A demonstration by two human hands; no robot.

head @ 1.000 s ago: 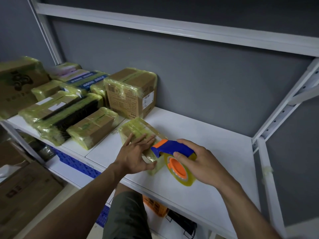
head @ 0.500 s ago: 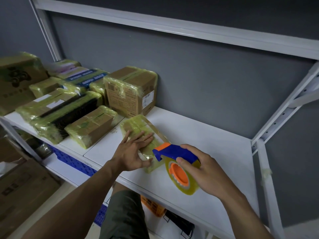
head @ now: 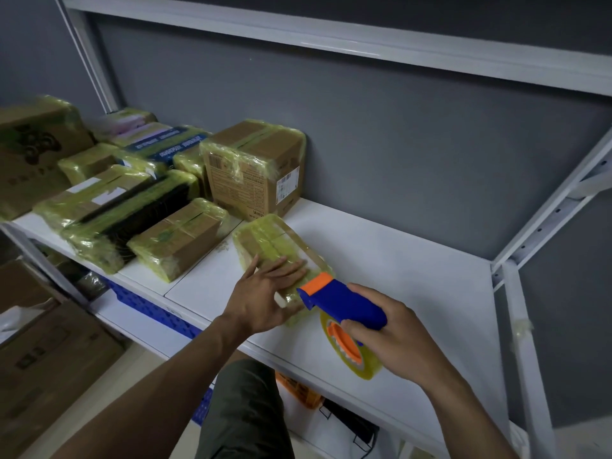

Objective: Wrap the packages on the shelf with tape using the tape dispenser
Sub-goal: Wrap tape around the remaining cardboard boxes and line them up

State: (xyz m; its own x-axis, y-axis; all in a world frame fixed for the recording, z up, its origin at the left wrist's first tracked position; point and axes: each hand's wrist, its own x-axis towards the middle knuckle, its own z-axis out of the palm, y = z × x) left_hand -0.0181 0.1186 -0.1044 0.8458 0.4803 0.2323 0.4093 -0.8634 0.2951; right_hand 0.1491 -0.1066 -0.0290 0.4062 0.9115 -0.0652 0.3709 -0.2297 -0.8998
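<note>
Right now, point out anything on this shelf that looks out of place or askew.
A crumpled tape scrap clings to the right upright. The flat package under the left hand, beside the tape dispenser, lies slanted on the shelf.

A flat package point(head: 265, 241) lies on the shelf point(head: 414, 276) near its front edge, about midway along. The left hand point(head: 265, 299) rests on its near end, and the tape dispenser point(head: 344, 304), held in the right hand point(head: 394, 332), is at its right near corner. Behind it a taller box point(head: 255, 170) stands against the back edge, and more packages point(head: 109, 207) crowd the left end, side by side from front edge to back. Below the front edge at the left sits a crate point(head: 142, 301), with cartons point(head: 49, 359) lower still.
</note>
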